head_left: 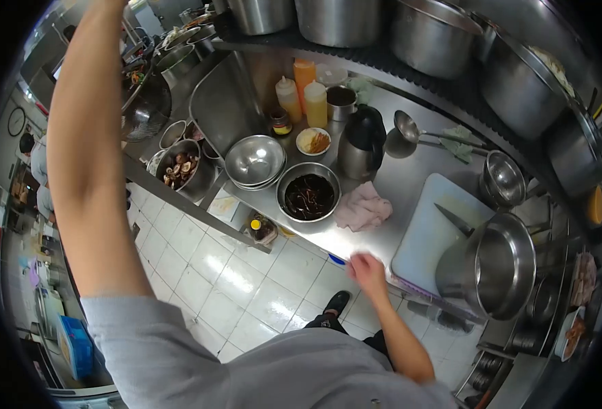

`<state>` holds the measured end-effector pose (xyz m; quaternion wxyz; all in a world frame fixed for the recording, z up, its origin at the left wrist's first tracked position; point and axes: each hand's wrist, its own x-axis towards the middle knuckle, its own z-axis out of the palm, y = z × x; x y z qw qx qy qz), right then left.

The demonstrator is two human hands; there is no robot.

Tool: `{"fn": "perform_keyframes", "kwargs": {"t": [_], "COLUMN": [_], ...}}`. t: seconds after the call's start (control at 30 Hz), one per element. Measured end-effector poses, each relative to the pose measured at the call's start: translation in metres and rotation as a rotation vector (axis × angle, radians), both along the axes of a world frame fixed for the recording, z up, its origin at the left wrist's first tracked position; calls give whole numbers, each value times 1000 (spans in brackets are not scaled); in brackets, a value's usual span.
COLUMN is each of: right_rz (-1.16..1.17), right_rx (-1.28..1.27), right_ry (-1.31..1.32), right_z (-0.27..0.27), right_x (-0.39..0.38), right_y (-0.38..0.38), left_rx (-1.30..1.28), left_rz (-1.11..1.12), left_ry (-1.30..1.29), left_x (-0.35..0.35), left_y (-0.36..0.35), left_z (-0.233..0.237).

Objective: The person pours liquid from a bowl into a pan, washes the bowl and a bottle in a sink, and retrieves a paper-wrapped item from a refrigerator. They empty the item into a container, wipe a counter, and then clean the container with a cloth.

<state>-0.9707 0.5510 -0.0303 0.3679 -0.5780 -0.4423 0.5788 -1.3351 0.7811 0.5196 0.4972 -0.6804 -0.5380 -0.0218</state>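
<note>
My left arm [86, 163] is raised along the left side, and its hand is past the top edge, out of view. My right hand [368, 271] hangs just off the front edge of the steel counter, apart from everything on it. Motion blurs its fingers, and nothing can be made out in them. Nearest to it lies a crumpled pink cloth [364, 206]. Beside the cloth stands a steel bowl [337, 178] of dark liquid with thin strands in it. A white cutting board [413, 228] with a knife [453, 219] on it is to the right.
Stacked steel bowls [254, 160], squeeze bottles [317, 104], a small bowl of chopped ingredients [313, 141] and a black-lidded jug [360, 146] stand on the counter. A large pot [488, 266] overlaps the board. Pots [430, 37] line the overhead shelf. Sliced mushrooms [180, 170] fill a container at left.
</note>
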Motion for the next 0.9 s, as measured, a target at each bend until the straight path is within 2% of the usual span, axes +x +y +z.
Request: {"fn": "perform_keyframes", "kwargs": {"t": [0.03, 0.07, 0.1, 0.13, 0.2, 0.27, 0.33, 0.37, 0.4, 0.43, 0.53, 0.7, 0.9], "right_rz": [-76, -6, -56, -115, -195, -274, -361, -354, -358, -345, -327, -305, -343], "right_rx": [-63, 53, 6, -46, -92, -101, -67, -65, -62, -22, 11, 17, -47], "right_ry": [200, 200, 191, 186, 230, 240, 212, 170, 126, 116, 79, 57, 72], "right_z": [7, 2, 1, 10, 2, -13, -20, -18, -16, -11, 11, 37, 44], "right_x": [-26, -42, -54, -67, -81, -91, -97, -96, -94, -90, -67, -3, 100], "right_y": [29, 56, 78, 93, 115, 122, 128, 127, 124, 120, 88, 13, -121], "left_rx": [7, 68, 309, 435, 340, 207, 64, 64, -48, -136, -429, -846, -1238], "left_rz": [10, -14, 32, 16, -237, -532, -704, -715, -728, -743, -673, -625, -707], "left_ry": [-357, -708, -501, -435, -503, -590, -691, -809, -947, -957, -1380, -1532, -1621], "left_x": [19, 48, 75, 77, 110, 112, 115, 129, 125, 125, 110, 131, 221], "left_y": [-12, -31, -55, -55, -95, -128, -158, -176, -185, -193, -194, -203, -236], "left_z": [-3, -8, -21, -28, -56, -89, -125, -146, -168, -182, -242, -320, -346]}}
